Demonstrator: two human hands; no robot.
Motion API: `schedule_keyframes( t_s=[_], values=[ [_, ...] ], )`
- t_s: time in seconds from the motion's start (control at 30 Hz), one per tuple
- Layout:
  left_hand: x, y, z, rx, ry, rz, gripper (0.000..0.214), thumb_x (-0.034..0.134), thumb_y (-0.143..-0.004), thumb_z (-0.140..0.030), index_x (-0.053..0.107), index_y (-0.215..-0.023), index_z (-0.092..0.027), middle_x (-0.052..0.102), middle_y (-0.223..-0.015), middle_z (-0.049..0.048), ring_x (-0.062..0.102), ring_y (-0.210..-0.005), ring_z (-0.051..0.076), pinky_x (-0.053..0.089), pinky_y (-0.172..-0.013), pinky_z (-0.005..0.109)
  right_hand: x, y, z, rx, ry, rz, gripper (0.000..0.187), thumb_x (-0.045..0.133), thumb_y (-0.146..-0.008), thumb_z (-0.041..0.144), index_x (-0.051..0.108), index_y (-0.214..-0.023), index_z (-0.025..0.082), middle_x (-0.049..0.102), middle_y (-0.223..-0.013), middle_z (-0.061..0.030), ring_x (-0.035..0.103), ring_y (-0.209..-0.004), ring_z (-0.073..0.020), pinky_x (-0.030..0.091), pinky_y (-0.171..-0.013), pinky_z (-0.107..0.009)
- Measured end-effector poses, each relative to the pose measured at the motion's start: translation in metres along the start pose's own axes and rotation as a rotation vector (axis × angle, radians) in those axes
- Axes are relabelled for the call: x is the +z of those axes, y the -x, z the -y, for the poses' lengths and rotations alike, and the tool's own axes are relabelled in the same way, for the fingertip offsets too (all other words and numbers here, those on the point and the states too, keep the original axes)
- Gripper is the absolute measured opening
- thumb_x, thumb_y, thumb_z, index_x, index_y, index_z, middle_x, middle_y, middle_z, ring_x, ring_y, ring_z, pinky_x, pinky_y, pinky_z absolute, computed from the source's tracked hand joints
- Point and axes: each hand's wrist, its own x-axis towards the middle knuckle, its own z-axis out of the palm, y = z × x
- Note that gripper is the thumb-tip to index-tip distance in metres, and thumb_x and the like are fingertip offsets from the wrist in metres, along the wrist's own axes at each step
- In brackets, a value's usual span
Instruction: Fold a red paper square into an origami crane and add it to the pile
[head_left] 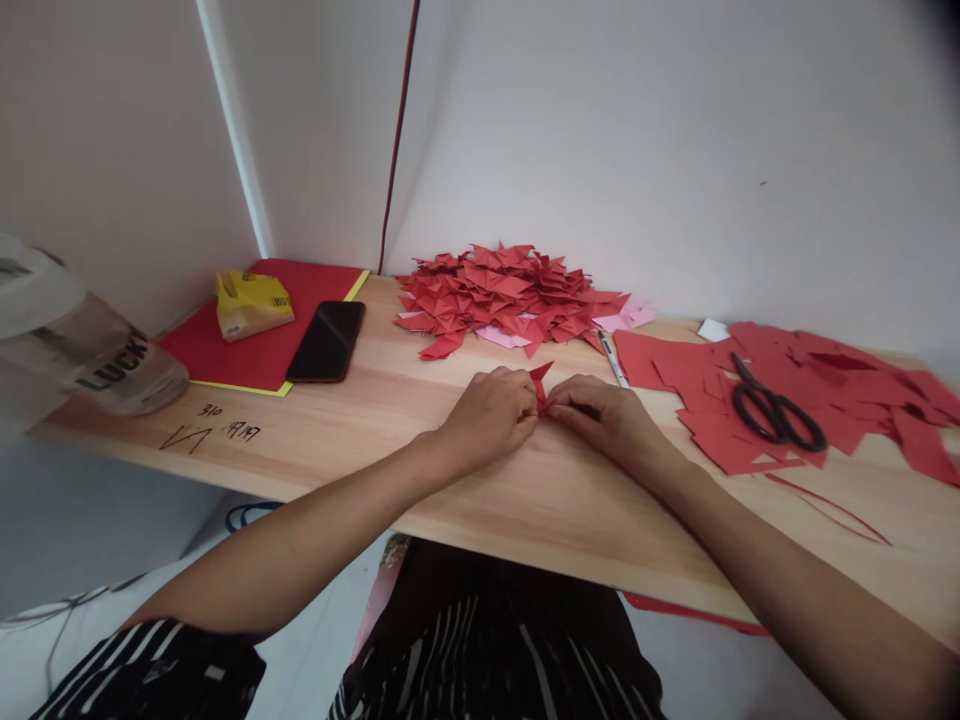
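Observation:
Between my hands, low over the wooden table [420, 440], is a small folded red paper piece [541, 378] with a pointed tip sticking up. My left hand [491, 405] is closed with the fingers curled on the paper's left side, hiding part of it. From the right, my right hand [600, 410] pinches the paper's lower edge between thumb and fingers. Just beyond my hands lies a heap of folded red paper pieces [502, 290], with a few pink ones among them.
At right, black-handled scissors [776, 410] lie on cut red paper sheets [855, 390], near a pen [613, 358]. At left are a phone [327, 341], a yellow packet [253, 304] on red sheets [196, 345], and a clear bottle [112, 360]. A wall [637, 150] stands behind.

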Motion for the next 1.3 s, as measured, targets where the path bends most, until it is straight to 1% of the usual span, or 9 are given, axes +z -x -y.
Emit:
schedule_keyframes(
  t_s=[0.3,0.47,0.57,0.7,0.8,0.93,1.1,1.2,1.3],
  values=[
    [0.005,-0.002,0.000,-0.111,-0.016,-0.025,0.014,0.057,-0.089,-0.021,0.059,-0.077,-0.015,0.063,-0.089,0.0052,0.052,-0.088,0.020,0.037,-0.077,0.033,0.005,0.001,0.007,0.089,0.127,-0.083,0.014,0.057,-0.089,0.025,0.061,-0.076,0.022,0.067,-0.080,-0.0026,0.060,-0.076,-0.0191,0.047,-0.070,-0.033],
    [0.004,-0.008,-0.001,-0.015,-0.233,0.003,0.017,0.048,-0.093,-0.017,0.064,-0.088,-0.015,0.066,-0.095,0.0054,0.054,-0.093,0.020,0.037,-0.081,0.034,0.002,0.002,0.002,0.013,0.160,-0.148,0.012,0.057,-0.090,0.022,0.064,-0.081,0.021,0.070,-0.087,-0.0039,0.063,-0.083,-0.0198,0.049,-0.077,-0.035],
    [-0.001,-0.012,-0.005,0.026,-0.337,0.070,0.023,0.045,-0.095,-0.017,0.067,-0.092,-0.015,0.067,-0.095,0.0055,0.055,-0.093,0.020,0.036,-0.080,0.035,0.000,0.002,0.000,-0.065,0.151,-0.127,0.012,0.057,-0.091,0.022,0.067,-0.086,0.022,0.072,-0.091,-0.0043,0.064,-0.089,-0.0205,0.050,-0.082,-0.037],
    [-0.007,-0.012,-0.006,0.129,-0.411,0.168,0.020,0.050,-0.093,-0.016,0.069,-0.089,-0.014,0.067,-0.097,0.0057,0.057,-0.090,0.019,0.037,-0.079,0.035,-0.003,0.003,0.000,-0.089,0.091,-0.085,0.011,0.060,-0.090,0.022,0.070,-0.085,0.023,0.073,-0.093,-0.0043,0.066,-0.091,-0.0205,0.052,-0.083,-0.036],
    [-0.007,-0.013,0.000,0.219,-0.433,0.163,0.016,0.054,-0.090,-0.015,0.070,-0.085,-0.013,0.067,-0.094,0.0071,0.057,-0.088,0.019,0.037,-0.076,0.034,-0.003,0.002,0.000,-0.048,0.039,-0.080,0.009,0.062,-0.088,0.022,0.071,-0.085,0.023,0.074,-0.094,-0.0042,0.066,-0.092,-0.0198,0.052,-0.084,-0.035],
    [-0.002,-0.021,0.014,0.315,-0.348,0.115,0.021,0.051,-0.093,-0.018,0.069,-0.082,-0.012,0.066,-0.091,0.0077,0.056,-0.088,0.019,0.040,-0.075,0.033,-0.002,0.001,-0.001,0.049,0.015,-0.072,0.011,0.060,-0.089,0.021,0.069,-0.083,0.023,0.072,-0.091,-0.0033,0.065,-0.089,-0.0182,0.052,-0.081,-0.033],
    [0.008,-0.025,0.023,0.336,-0.181,0.032,0.025,0.049,-0.096,-0.023,0.067,-0.084,-0.013,0.064,-0.094,0.0068,0.054,-0.089,0.018,0.045,-0.082,0.033,-0.002,0.003,-0.001,0.187,0.064,-0.106,0.011,0.057,-0.092,0.023,0.065,-0.084,0.022,0.070,-0.090,-0.0024,0.063,-0.082,-0.0160,0.049,-0.074,-0.030],
    [0.010,-0.018,0.020,0.383,-0.216,0.044,0.026,0.045,-0.096,-0.018,0.068,-0.086,-0.013,0.064,-0.099,0.0079,0.053,-0.098,0.020,0.045,-0.086,0.036,-0.003,0.004,-0.003,0.260,0.071,-0.116,0.008,0.059,-0.091,0.025,0.064,-0.085,0.022,0.069,-0.090,-0.0016,0.063,-0.079,-0.0153,0.048,-0.071,-0.028],
    [0.008,-0.012,0.015,0.348,-0.263,0.067,0.021,0.049,-0.095,-0.020,0.067,-0.100,-0.011,0.064,-0.108,0.0091,0.051,-0.106,0.024,0.046,-0.086,0.038,-0.005,0.002,-0.003,0.294,0.070,-0.104,0.009,0.057,-0.091,0.026,0.063,-0.085,0.022,0.070,-0.090,-0.0016,0.063,-0.078,-0.0151,0.048,-0.070,-0.027]
  ],
)
